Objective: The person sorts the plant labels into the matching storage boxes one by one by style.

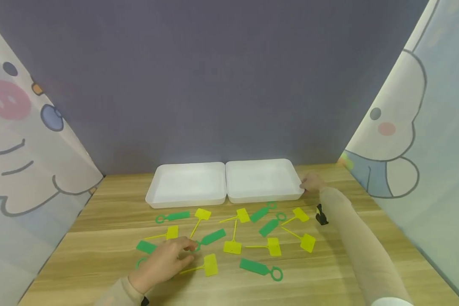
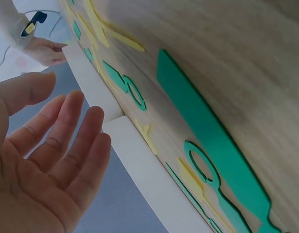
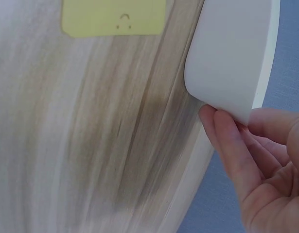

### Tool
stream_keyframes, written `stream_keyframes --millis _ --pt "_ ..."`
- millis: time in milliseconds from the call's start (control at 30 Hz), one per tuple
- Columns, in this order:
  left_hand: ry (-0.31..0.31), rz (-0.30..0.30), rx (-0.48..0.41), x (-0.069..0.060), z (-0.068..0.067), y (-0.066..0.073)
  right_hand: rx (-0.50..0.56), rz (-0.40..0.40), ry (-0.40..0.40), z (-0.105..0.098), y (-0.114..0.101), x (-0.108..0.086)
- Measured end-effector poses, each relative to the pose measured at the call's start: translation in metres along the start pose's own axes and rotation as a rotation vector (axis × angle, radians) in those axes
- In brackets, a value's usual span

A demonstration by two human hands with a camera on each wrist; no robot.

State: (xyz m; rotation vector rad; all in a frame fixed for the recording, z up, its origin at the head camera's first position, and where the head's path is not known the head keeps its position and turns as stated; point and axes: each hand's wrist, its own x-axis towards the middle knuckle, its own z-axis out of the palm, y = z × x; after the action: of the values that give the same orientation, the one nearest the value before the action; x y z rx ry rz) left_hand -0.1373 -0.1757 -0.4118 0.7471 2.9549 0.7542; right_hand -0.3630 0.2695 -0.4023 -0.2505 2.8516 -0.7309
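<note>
A plain grey backdrop (image 1: 229,85) rises before you between cartoon-printed panels (image 1: 394,114), above a streaky wood-grain table (image 1: 310,282). Two white trays (image 1: 189,202) sit side by side near the backdrop; your right hand (image 1: 313,182) pinches the right tray (image 1: 265,198) at its outer edge, thumb against fingers. Your left hand (image 1: 164,261), fingers loose and slightly parted, hangs among scattered green tags (image 1: 253,267) and yellow tags (image 1: 232,247).

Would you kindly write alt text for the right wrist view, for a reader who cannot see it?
A person's right hand pinches the rounded corner of a white tray. On the wood-grain table, apart from the tray, lies a yellow tag, partly cut off by the picture's top edge. A blue-gray backdrop shows at the right.
</note>
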Motion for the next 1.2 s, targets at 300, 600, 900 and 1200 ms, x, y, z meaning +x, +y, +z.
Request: stream_keyframes --millis 300,600,900,1200 --pt "-0.022 0.042 0.022 0.003 0.0 -0.007 -0.01 0.007 -0.004 0.0 0.001 0.002" --pt "0.059 -0.062 0.055 0.04 -0.008 -0.017 -0.018 0.017 -0.019 -0.002 -0.002 -0.002" --pt "-0.075 -0.299 -0.118 0.061 -0.002 -0.024 -0.016 0.019 -0.031 0.002 -0.002 -0.002" --pt "-0.083 -0.342 -0.094 0.078 0.006 -0.032 -0.022 0.019 -0.038 0.0 -0.004 -0.003"
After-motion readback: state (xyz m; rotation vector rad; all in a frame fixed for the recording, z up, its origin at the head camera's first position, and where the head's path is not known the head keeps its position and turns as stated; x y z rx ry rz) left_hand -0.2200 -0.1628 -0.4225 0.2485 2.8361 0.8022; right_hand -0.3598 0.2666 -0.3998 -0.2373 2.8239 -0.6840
